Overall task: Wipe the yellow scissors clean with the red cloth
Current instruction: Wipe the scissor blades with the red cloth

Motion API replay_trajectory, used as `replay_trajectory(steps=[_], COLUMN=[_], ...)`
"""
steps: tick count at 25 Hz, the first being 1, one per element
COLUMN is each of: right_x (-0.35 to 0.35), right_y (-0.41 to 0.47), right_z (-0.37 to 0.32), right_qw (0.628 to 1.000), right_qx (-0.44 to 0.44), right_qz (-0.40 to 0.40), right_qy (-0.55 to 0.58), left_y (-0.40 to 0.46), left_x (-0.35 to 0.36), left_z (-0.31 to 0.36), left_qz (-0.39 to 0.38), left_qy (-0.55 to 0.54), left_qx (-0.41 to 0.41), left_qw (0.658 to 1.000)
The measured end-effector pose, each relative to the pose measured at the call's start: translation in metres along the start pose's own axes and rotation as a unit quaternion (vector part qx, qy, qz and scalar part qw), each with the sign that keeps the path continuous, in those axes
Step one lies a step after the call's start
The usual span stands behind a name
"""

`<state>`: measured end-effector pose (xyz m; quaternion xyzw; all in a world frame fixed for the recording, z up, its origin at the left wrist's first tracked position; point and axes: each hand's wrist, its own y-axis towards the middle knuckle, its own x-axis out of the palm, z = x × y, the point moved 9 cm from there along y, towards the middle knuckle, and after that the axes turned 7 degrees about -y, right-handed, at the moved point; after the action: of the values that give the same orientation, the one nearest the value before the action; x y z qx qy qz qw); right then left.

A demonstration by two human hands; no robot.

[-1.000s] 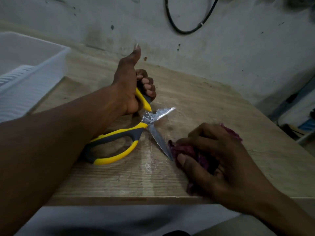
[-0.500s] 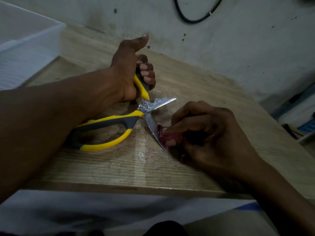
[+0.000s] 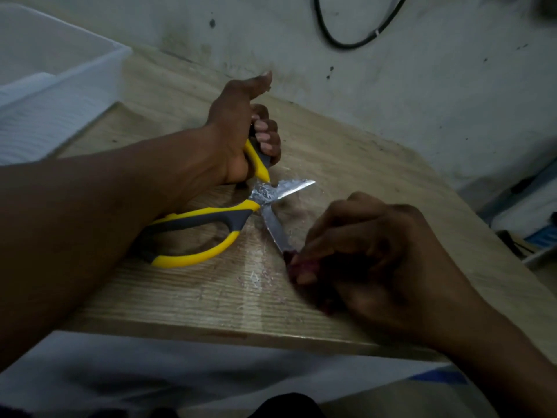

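Wooden desk [image 3: 187,300] carrying a white plastic bin [image 3: 51,95] at its far left and, at centre, the yellow scissors [image 3: 211,218] lying with blades spread wide. The left hand [image 3: 238,137] has its grip curled around the upper scissor handle, thumb raised. The right hand [image 3: 370,260] pinches the bunched red cloth [image 3: 304,263] against the tip of the near blade.

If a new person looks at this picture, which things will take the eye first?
The open yellow scissors in the middle of the wooden table stand out. The left hand grips the upper handle, while the right hand pinches the red cloth round the lower blade's tip.
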<state>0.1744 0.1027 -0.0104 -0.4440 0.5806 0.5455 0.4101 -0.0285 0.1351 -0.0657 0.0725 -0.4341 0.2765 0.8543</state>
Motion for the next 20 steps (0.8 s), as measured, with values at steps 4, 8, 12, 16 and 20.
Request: replay_trajectory(steps=[4,8,12,16,20], right_x=[0.005,0.004,0.004,0.006,0.005], right_y=[0.024,0.023,0.025,0.05,0.023], right_z=[0.009,0.008,0.004,0.012,0.006], right_qw=[0.997,0.999,0.999,0.996,0.998], right_qx=[0.028,0.005,-0.019,0.021,-0.016], right_qz=[0.052,0.019,-0.02,0.051,-0.036], right_qy=[0.046,0.043,0.036,0.066,0.054], left_y=[0.001,0.0,0.001,0.0,0.0], left_x=[0.001,0.0,-0.001,0.0,-0.001], left_z=[-0.001,-0.001,0.0,0.0,-0.001], left_qz=[-0.006,-0.005,-0.001,-0.016,-0.004], left_qy=[-0.003,-0.001,-0.004,-0.01,0.005], left_qx=[-0.005,-0.002,0.002,-0.005,-0.003], left_qw=[1.0,1.0,1.0,1.0,1.0])
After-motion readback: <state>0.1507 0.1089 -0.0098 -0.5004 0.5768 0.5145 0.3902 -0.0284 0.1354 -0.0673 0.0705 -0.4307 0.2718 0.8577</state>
